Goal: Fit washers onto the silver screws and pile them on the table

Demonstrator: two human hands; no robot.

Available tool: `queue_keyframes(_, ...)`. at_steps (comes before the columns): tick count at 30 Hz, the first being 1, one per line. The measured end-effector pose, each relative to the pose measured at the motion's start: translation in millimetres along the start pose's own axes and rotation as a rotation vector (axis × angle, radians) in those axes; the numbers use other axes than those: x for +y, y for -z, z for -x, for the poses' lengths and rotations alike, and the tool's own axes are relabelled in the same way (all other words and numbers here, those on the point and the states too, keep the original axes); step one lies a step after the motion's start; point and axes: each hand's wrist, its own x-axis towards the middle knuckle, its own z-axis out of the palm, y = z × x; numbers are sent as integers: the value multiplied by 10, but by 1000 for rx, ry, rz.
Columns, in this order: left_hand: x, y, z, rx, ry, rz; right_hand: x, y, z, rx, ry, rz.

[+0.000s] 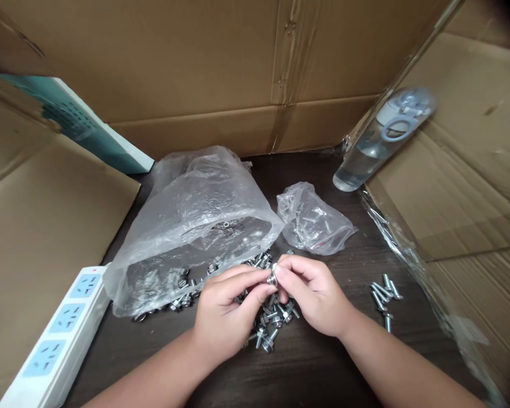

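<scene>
My left hand (227, 311) and my right hand (310, 292) meet over a dark wooden table (323, 368), fingertips pinched together on a small metal bolt with a washer (272, 277). Just below them lies a pile of loose bolts with washers (272, 326). A large clear plastic bag (191, 226) holding more metal parts lies behind the left hand. A smaller clear bag of screws (312, 221) sits behind the right hand.
Several plain bolts (383, 294) lie to the right of my right hand. A white power strip (59, 340) sits at the left edge. A clear water bottle (378, 141) leans at the back right. Cardboard walls (195, 68) surround the table.
</scene>
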Motion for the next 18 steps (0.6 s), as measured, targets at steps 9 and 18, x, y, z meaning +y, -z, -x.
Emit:
queue_keyframes(9,7,-15,-4,2,1,-19,-8,4,-7,32,37,45)
queue_keyframes(18,17,-14,13,-16,0,-15,51,25,47,42,28,-111)
